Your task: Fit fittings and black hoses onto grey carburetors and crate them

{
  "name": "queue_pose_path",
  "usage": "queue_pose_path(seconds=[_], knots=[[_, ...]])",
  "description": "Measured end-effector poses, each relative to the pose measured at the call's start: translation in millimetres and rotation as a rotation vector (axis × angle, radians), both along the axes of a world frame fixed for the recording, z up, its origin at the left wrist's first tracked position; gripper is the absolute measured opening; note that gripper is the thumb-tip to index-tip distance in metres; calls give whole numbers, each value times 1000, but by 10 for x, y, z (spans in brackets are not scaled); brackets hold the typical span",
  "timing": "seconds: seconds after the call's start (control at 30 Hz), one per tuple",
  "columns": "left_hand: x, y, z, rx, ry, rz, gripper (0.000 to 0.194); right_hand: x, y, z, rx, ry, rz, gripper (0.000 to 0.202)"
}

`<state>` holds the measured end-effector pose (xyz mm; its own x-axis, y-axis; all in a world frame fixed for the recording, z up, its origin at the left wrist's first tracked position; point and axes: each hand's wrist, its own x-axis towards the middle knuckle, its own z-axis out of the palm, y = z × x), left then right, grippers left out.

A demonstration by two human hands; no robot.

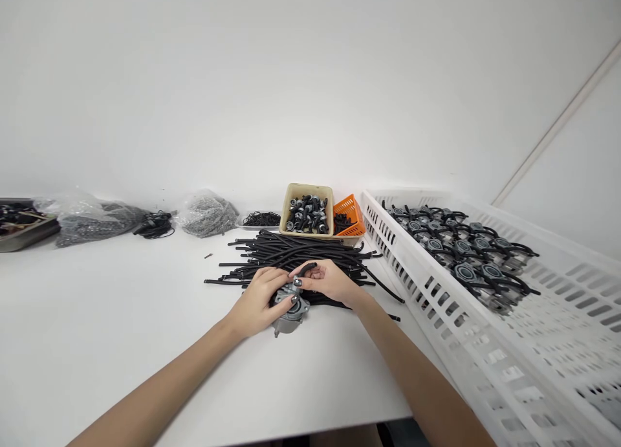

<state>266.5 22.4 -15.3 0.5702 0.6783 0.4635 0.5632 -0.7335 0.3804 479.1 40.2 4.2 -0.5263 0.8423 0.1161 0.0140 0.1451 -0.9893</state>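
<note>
My left hand [266, 299] is wrapped round a grey metal carburetor-like part [290, 323], its thumb lying across the round face. The part rests on or just above the white table [145, 330]. At its upper end my right hand [326, 281] pinches a short black rubber hose [307, 270] that sits at the metal body. Whether the hose is fully seated there is hidden by the fingers. Just behind both hands lies a pile of long black hoses [276, 250].
To the right, a white slotted crate [412, 275] holds several similar metal parts [466, 246]. Behind the hose pile stand a cream bin [331, 207] of small fittings and an orange basket [359, 222]. Plastic bags [206, 214] and a metal tray [29, 240] line the wall.
</note>
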Motion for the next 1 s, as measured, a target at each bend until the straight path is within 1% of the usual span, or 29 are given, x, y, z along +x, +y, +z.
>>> queue_pose_path(seconds=[0.17, 0.3, 0.53, 0.8, 1.0], knots=[[14, -14, 23, -23, -5, -15, 28, 101, -13, 109, -19, -97, 27, 41], [14, -25, 43, -35, -3, -19, 29, 159, 11, 138, -27, -131, 19, 39], [22, -35, 64, -57, -16, -24, 27, 191, 54, 76, -40, -130, 2, 41], [27, -38, 61, -60, -25, -32, 26, 109, 43, 28, -43, -89, -37, 55], [15, -31, 29, -57, -29, -16, 27, 12, 13, -30, 11, -42, 2, 50]])
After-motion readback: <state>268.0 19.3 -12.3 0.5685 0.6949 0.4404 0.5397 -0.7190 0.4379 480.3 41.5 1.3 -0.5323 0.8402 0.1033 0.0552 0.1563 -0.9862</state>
